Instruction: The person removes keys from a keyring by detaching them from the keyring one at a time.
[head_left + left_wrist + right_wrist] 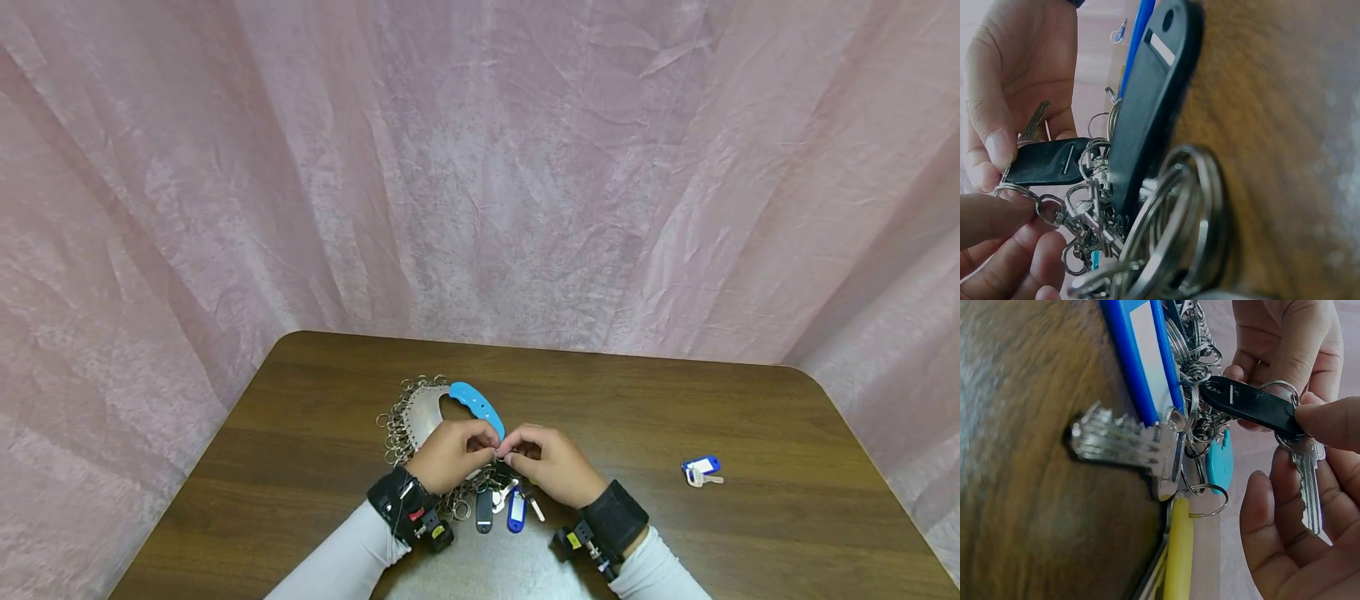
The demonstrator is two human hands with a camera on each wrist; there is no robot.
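A crescent-shaped metal plate [424, 413] with a blue handle [478, 404] lies before me, many rings hanging along its curved edge. My left hand [450, 454] pinches a small split ring [1017, 192] linked to a swivel clasp [1057, 214]. Facing it, my right hand [555, 467] holds a black key tag [1254, 411] and a silver key [1310, 490] between thumb and fingers, at the same ring. Below the hands lie a dark key tag [484, 511], a blue key tag [516, 510] and another key [1129, 440]. Fingertips partly hide the ring.
Off to the right on the wooden table [600, 408] lies a blue tag [702, 464] with keys [699, 478]. A yellow piece [1179, 556] shows in the right wrist view. A pink curtain [480, 167] hangs behind the table.
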